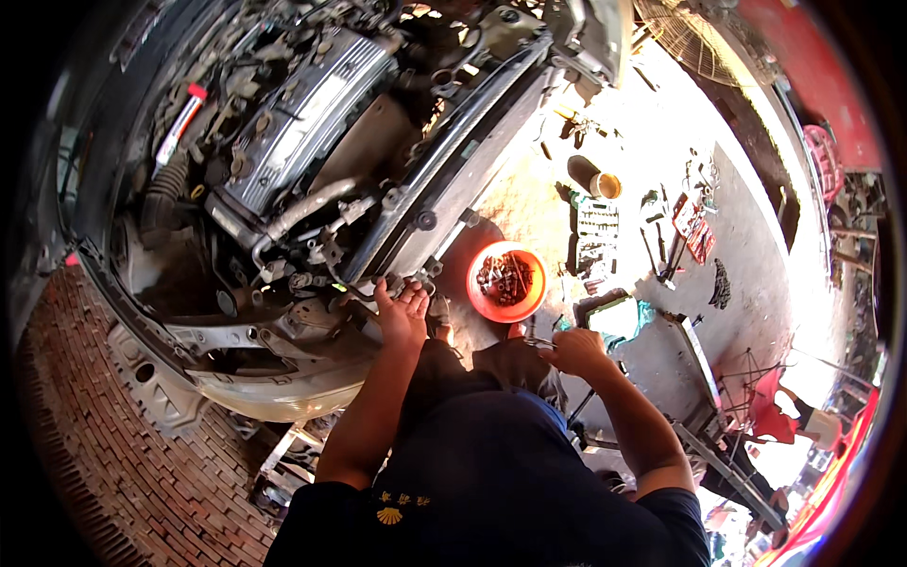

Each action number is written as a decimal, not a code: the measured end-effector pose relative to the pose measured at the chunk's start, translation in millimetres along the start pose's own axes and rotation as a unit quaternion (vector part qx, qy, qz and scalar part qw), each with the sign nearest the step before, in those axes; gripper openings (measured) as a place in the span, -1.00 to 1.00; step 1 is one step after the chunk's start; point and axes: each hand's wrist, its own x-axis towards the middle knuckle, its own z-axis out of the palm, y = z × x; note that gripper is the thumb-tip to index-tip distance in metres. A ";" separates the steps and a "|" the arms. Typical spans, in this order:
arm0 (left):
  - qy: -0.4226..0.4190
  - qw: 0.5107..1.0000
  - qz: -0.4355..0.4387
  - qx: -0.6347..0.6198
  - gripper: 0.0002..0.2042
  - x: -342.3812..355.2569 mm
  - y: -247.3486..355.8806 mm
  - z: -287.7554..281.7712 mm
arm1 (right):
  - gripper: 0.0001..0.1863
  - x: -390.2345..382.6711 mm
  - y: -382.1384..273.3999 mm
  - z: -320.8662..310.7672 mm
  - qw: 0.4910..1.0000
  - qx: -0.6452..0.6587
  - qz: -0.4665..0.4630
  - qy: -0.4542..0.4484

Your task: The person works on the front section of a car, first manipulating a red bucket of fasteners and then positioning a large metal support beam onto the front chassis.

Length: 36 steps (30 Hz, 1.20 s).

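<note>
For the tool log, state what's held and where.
The right hand grips a slim metal tool by one end; whether the left hand holds anything can't be told.

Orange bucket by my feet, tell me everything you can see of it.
The orange bucket is round, open-topped and looks like plastic. It stands upright on the ground, between the car and the tool set. Dark, metal-looking parts lie inside. Neither the left hand nor the right hand touches it; a foot is close, contact unclear.

The right hand partly hides the metal tool it holds.
</note>
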 end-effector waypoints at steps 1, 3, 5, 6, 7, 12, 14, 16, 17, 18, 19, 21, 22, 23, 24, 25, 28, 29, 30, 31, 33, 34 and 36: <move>-0.012 1.000 -0.005 0.012 -0.41 -0.5 -0.5 0.9 | -0.44 -7.1 20.9 15.4 1.000 0.022 0.020 -0.003; -0.020 0.999 -0.001 0.033 -0.42 -2.9 0.0 3.0 | -0.46 -17.2 56.8 43.3 0.997 0.060 0.044 0.030; 0.015 0.999 -0.017 0.029 -0.41 -6.1 1.6 5.0 | -0.51 -23.9 86.0 68.8 0.990 0.107 0.087 0.037; -0.013 1.000 -0.004 0.028 -0.42 -7.9 1.3 5.6 | -0.53 -24.7 103.1 78.0 0.986 0.132 0.091 0.041; -0.018 1.000 -0.012 0.016 -0.43 -6.6 2.2 7.5 | -0.58 -22.2 116.5 87.7 0.980 0.166 0.092 0.058; 0.041 0.999 0.006 0.004 -0.42 -1.0 -5.8 8.5 | -0.75 -3.5 172.2 136.2 0.964 0.247 0.045 0.091; 0.063 0.997 0.013 0.041 -0.39 1.0 -5.9 7.6 | -0.74 9.0 190.9 151.3 0.970 0.224 0.024 0.087; 0.076 0.988 0.050 0.129 -0.33 -0.3 -0.7 5.2 | -0.74 23.4 206.6 166.6 0.974 0.213 0.004 0.081; 0.069 0.987 0.053 0.135 -0.31 -1.1 2.2 4.7 | -0.76 33.6 212.7 172.5 0.972 0.219 0.005 0.083; 0.087 0.984 0.060 0.145 -0.29 -3.2 2.9 3.8 | -0.78 42.3 218.3 179.3 0.971 0.226 0.018 0.080; 0.079 0.984 0.077 0.142 -0.29 -8.2 1.9 0.3 | -0.79 52.5 224.0 184.7 0.965 0.246 -0.012 0.092; 0.085 0.977 0.116 0.158 -0.35 -14.5 -6.2 -4.0 | -0.69 73.9 232.5 192.8 0.963 0.246 -0.047 0.094; 0.100 0.968 0.145 0.179 -0.40 -18.3 -19.2 -6.9 | -0.77 84.9 234.6 196.0 0.948 0.281 -0.054 0.142; 0.091 0.970 0.123 0.189 -0.46 -24.7 -25.7 -11.9 | -0.74 97.6 234.8 195.4 0.947 0.280 -0.026 0.152; 0.077 0.969 0.117 0.205 -0.53 -34.3 -38.3 -16.9 | -0.71 106.4 240.8 191.8 0.959 0.247 -0.031 0.133; 0.070 0.966 0.121 0.217 -0.60 -45.6 -50.8 -23.7 | -0.69 119.1 240.3 184.6 0.962 0.237 -0.025 0.131; 0.104 0.949 0.124 0.271 -0.67 -75.7 -79.2 -39.6 | -0.67 139.1 244.9 157.5 0.961 0.234 0.000 0.148; 0.094 0.948 0.122 0.277 -0.70 -85.9 -83.5 -43.7 | -0.64 146.6 247.1 144.0 0.972 0.206 0.006 0.115; 0.105 0.944 0.127 0.285 -0.73 -97.4 -84.5 -47.4 | -0.59 155.0 248.4 128.9 0.981 0.161 -0.015 0.105; 0.112 0.951 0.144 0.250 -0.76 -106.9 -82.2 -48.4 | -0.55 150.7 256.3 122.3 0.968 0.168 -0.044 0.182; 0.071 0.963 0.181 0.189 -0.77 -122.8 -65.8 -45.2 | -0.42 152.2 262.1 109.6 0.965 0.183 -0.027 0.185; 0.098 0.958 0.211 0.167 -0.77 -128.2 -54.2 -40.3 | -0.39 150.0 267.5 108.3 0.943 0.232 -0.005 0.237; 0.103 0.962 0.234 0.098 -0.77 -130.0 -20.5 -22.6 | -0.34 148.2 280.6 109.3 0.943 0.219 0.017 0.250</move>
